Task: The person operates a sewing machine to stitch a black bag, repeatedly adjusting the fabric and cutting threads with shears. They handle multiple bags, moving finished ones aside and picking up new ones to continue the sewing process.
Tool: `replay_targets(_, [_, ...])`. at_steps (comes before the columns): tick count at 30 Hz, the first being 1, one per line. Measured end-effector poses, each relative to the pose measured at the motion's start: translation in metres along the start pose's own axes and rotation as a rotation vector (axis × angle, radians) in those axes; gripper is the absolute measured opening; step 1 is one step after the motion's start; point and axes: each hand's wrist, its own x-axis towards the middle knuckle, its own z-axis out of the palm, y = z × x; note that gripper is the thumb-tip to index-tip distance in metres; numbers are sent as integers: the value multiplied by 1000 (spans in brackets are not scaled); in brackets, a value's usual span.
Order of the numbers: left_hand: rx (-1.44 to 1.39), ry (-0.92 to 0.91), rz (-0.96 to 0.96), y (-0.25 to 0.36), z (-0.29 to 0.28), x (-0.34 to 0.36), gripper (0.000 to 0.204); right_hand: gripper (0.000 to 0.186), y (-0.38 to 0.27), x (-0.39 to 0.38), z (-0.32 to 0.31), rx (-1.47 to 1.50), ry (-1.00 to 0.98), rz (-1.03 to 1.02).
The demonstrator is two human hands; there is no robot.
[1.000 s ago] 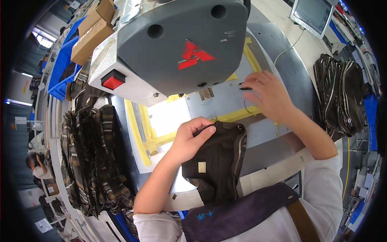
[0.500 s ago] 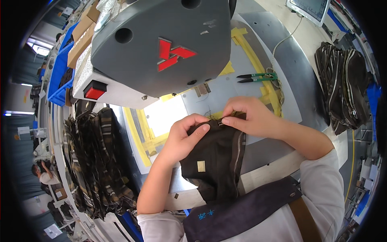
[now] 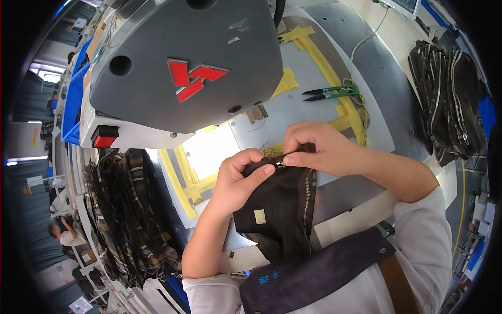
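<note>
A dark brown garment piece with a metal zipper (image 3: 277, 209) hangs from both my hands over the front edge of the sewing machine's bed. My left hand (image 3: 241, 178) pinches its top edge between thumb and fingers. Close beside it, my right hand (image 3: 319, 149) pinches the same edge, thumb toward me. A small shiny metal piece shows at the edge between my thumbs; its exact kind is too small to tell. Loose threads stick up just behind it. A small pale label patch sits on the cloth's front.
The grey sewing machine head (image 3: 183, 68) overhangs the far left. Green-handled thread snips (image 3: 332, 93) lie on the taped plate to the right. Plaid cloth pieces (image 3: 130, 214) hang in a pile at left; zippered dark pieces (image 3: 444, 102) are stacked at right. Another person works far left.
My two hands have drawn slightly closer together along the garment's edge, and the small metal piece now shows more clearly. My view has shifted a little.
</note>
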Motion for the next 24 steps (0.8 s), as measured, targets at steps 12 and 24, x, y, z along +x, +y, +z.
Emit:
replay_targets(12, [-79,2,-48,-4,-3,0,12,17,2,-4,1,-85,84,25])
replay_targets(24, [517,148,570,2,6,0,20,20,1,-9,-2,-374,70,-321])
